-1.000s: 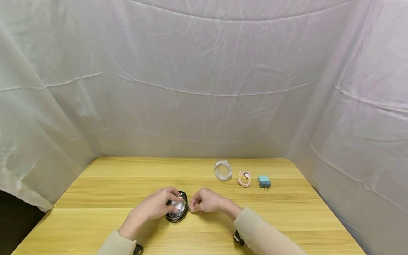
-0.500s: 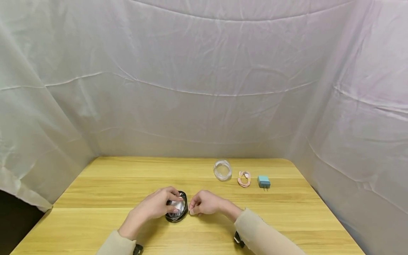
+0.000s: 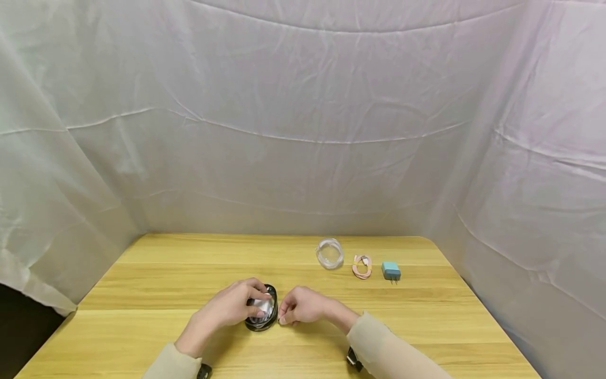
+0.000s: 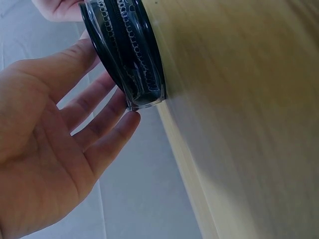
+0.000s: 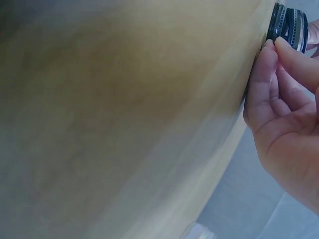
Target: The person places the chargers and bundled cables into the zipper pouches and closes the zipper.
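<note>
A small round pouch (image 3: 263,304) with clear sides and black trim sits on the wooden table, pale contents showing through its top. My left hand (image 3: 229,303) holds it from above, thumb and fingers spread across it. The left wrist view shows the black zipper (image 4: 127,47) running round the pouch's side, with the left hand (image 4: 55,114) against it. At the pouch's right edge, my right hand (image 3: 305,304) pinches a tiny zipper pull, mostly hidden by the fingertips. Thumb and forefinger meet beside the pouch (image 5: 294,30) in the right wrist view.
Farther back on the table (image 3: 189,271) lie a clear round case or coil (image 3: 330,265), a coiled pink USB cable (image 3: 356,272) and a teal plug adapter (image 3: 391,270) with prongs. Pale cloth (image 3: 303,173) hangs behind and at both sides.
My right hand has moved slightly toward me and left along the pouch's right edge, still pinching. The left hand and the pouch have stayed almost in place.
</note>
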